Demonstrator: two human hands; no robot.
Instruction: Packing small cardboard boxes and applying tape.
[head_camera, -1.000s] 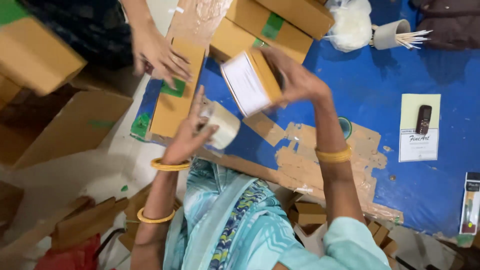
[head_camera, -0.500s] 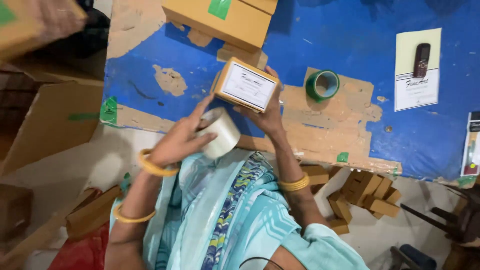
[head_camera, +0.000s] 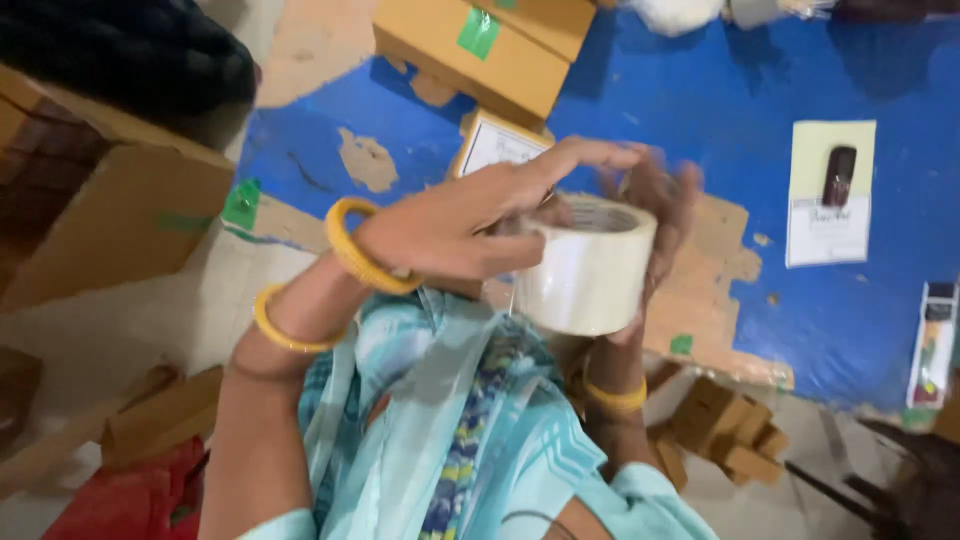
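Observation:
A large roll of whitish packing tape (head_camera: 588, 268) is raised in front of my chest. My left hand (head_camera: 470, 222) lies over its near side with the fingers stretched across the top rim. My right hand (head_camera: 662, 215) cups the roll from the far side. Just behind the hands a small brown box with a white label (head_camera: 497, 143) rests on the blue table (head_camera: 700, 90). Yellow bangles circle both wrists.
Larger brown boxes (head_camera: 480, 45) with green tape lie at the table's far edge. A card with a small dark item (head_camera: 832, 190) lies to the right. Cardboard cartons (head_camera: 110, 215) stand on the left; small boxes (head_camera: 730, 430) are stacked under the table.
Both hands have left the small labelled box and now hold the tape roll raised between them. The box stays on the table behind.

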